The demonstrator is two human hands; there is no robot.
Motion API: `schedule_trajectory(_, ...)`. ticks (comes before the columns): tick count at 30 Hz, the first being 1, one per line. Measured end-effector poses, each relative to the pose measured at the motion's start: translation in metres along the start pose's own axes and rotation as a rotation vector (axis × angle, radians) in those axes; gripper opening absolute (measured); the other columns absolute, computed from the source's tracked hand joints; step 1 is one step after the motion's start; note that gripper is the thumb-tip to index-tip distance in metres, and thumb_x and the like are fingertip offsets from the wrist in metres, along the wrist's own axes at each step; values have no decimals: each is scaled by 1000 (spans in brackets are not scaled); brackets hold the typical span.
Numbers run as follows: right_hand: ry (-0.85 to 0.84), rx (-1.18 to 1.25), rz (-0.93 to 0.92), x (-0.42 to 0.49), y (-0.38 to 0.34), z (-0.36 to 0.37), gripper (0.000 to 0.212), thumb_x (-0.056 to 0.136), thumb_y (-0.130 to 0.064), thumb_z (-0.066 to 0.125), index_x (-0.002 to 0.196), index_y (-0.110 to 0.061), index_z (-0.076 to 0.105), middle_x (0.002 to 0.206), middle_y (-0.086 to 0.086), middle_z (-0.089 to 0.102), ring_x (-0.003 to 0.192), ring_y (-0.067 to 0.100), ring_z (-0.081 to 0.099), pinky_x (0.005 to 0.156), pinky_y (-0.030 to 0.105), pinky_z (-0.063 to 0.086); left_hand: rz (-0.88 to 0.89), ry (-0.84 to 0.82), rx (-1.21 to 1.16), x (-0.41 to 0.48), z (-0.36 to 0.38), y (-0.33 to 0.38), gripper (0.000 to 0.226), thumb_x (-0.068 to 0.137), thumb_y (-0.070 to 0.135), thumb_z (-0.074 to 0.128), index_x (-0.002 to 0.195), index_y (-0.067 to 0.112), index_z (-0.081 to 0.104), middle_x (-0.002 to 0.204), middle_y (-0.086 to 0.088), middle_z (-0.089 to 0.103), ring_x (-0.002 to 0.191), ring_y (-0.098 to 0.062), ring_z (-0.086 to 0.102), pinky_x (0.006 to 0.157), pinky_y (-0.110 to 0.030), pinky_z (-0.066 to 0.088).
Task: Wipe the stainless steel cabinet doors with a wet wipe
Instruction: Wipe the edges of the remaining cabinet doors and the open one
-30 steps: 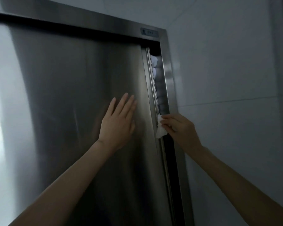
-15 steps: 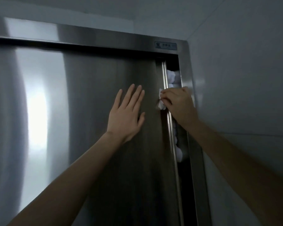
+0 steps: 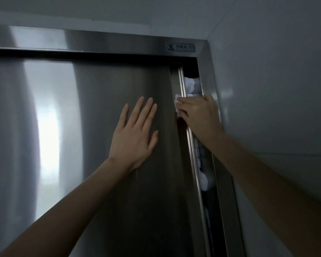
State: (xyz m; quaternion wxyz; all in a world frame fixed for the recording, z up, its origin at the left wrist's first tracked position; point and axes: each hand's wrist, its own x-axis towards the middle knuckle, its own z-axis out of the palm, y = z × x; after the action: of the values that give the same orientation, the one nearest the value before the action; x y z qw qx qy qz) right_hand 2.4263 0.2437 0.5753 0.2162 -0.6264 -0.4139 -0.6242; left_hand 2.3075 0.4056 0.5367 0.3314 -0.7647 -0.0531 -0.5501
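A tall stainless steel cabinet door [image 3: 85, 138] fills the left and middle of the head view, slid almost to its frame. My left hand [image 3: 135, 136] lies flat on the door, fingers spread, holding nothing. My right hand [image 3: 199, 115] presses a crumpled white wet wipe [image 3: 178, 103] against the door's right vertical edge, high up near the top of the door. Only part of the wipe shows past the fingers.
A narrow gap [image 3: 205, 175] between the door edge and the steel frame [image 3: 210, 75] shows white bundled items stacked inside. A small blue label [image 3: 180, 47] sits on the top frame. A pale tiled wall [image 3: 276, 89] runs along the right.
My right hand with the wipe has slid up the door's right edge, from mid-height toward the top. The camera tilted upward. My left hand stayed flat on the door.
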Motion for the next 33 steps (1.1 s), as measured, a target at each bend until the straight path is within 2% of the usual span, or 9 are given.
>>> schedule_trajectory(1,-40,-19,22,13,7,1,29,98,-19,45,122,-15,62,129,-1,59,122,15,49,101,24,19,2,1,-1,0,0,0,66,99,44,16,154,9,21,162,-8,17,150,-22,8,121,-49,10)
schedule_trajectory(3,-40,-18,17,38,13,0,28,100,-19,42,121,-17,61,126,0,60,118,14,49,93,18,16,7,8,1,0,1,-1,66,99,45,16,154,9,21,162,-8,17,150,-22,8,121,-49,10)
schedule_trajectory(6,-29,-128,8,59,15,-4,28,100,-19,41,119,-16,61,123,-1,62,113,15,53,93,24,17,9,16,0,0,3,-2,66,99,46,17,154,10,21,162,-7,17,150,-22,8,121,-48,10)
schedule_trajectory(12,-108,-133,-24,23,18,-3,31,99,-16,44,125,-16,61,134,-2,55,129,14,43,107,24,19,2,36,-11,-1,1,0,65,98,45,20,154,10,22,161,-7,19,150,-22,10,121,-48,11)
schedule_trajectory(18,-31,-286,-46,56,19,-13,29,100,-25,42,113,-16,67,114,5,67,102,21,61,90,32,22,8,24,-7,-1,1,0,66,98,45,17,154,10,20,162,-7,16,150,-22,7,122,-47,9)
schedule_trajectory(23,-3,-331,9,70,21,-7,33,100,-22,38,130,-21,54,124,-2,62,111,20,56,92,31,23,6,29,-13,-1,2,-1,66,98,45,18,154,11,20,162,-7,16,150,-21,7,122,-47,8)
schedule_trajectory(27,16,-339,-4,64,19,-3,29,98,-20,42,117,-19,64,118,0,66,106,20,59,84,28,20,3,34,-8,-2,0,0,66,98,44,17,154,10,22,161,-7,17,150,-22,8,122,-46,8)
schedule_trajectory(31,57,-392,-46,82,23,-8,27,98,-21,42,102,-18,68,105,1,70,95,23,62,85,32,20,8,33,-3,-2,-2,0,66,98,45,15,154,10,21,162,-7,16,150,-22,7,122,-46,6)
schedule_trajectory(33,75,-367,-19,94,24,-8,28,98,-24,42,103,-19,69,106,1,69,95,24,60,87,33,23,8,38,6,-2,-1,0,67,98,45,14,154,10,20,162,-7,14,150,-22,6,122,-46,5)
